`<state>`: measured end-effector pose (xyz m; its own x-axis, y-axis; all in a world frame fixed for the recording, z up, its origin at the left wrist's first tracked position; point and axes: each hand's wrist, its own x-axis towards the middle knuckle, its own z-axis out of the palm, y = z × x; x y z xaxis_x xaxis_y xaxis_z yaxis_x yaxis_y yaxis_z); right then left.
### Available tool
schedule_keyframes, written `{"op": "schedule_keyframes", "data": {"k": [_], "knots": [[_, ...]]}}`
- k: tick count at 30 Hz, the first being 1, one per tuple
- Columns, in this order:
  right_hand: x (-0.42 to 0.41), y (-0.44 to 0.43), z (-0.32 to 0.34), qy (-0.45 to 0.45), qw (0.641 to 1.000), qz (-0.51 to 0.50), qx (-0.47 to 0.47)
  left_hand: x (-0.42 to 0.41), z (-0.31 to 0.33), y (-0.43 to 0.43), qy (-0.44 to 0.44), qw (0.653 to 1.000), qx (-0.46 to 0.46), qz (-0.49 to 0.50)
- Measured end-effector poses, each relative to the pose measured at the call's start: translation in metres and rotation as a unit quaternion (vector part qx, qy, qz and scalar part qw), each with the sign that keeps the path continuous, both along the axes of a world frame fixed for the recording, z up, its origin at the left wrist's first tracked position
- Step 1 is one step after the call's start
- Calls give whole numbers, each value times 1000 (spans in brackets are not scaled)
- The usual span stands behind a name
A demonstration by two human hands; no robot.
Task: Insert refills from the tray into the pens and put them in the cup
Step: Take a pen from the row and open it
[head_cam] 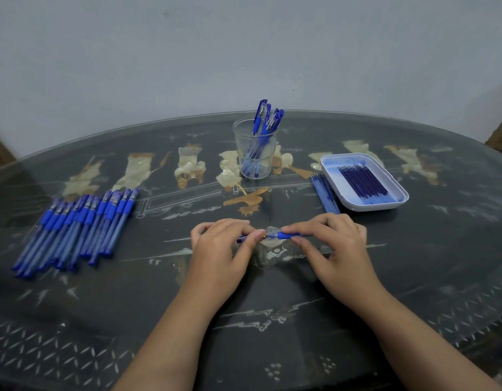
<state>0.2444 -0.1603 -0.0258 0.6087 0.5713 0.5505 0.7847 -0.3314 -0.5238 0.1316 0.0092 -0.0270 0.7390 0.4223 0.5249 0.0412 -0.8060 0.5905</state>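
1. The left hand (221,244) and right hand (329,241) meet at 6 o'clock on the tabletop (272,348), holding one pen (285,235) level just above the surface. The fingers (300,228) of each hand pinch one end, the left on the barrel and the right on the blue grip sleeve. Opposed grips like these suit twisting or pulling the two halves. Which of the two is under way cannot be told.
2. The pile of pens (80,227) lies at 9 o'clock, well apart from the hands. The pens are laid roughly parallel, grip ends away from the person. They are probably the stock awaiting refills, kept on the left hand's side.
3. The loose rods (326,194) at 1 o'clock are thin and blue and lie just beside the tray's left wall. They may be refills set aside.
4. The tray (401,203) at 2 o'clock is white and shallow. The refills (362,183) lie in it side by side, and its raised rim keeps them from rolling. It sits on the right hand's side.
5. The cup (255,156) at 12 o'clock is clear and stands beyond the working area. The finished pens (265,119) lean in it with clip ends up.
6. Lettering: there is print on the clips in the cup, but it is too small to read. The tabletop inlay carries pale marks, none of them legible.
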Motion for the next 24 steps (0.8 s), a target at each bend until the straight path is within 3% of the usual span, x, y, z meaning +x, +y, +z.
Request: {"op": "schedule_keyframes", "data": {"k": [9,17,24], "knots": [[1,0,0,12,1000,-4,12,-6,12,-3,-30,997,-63,44],[2,0,-1,15,1000,-5,10,-17,27,4,39,989,-125,62],[1,0,1,17,1000,-13,2,-23,30,18,168,983,-37,67]]}}
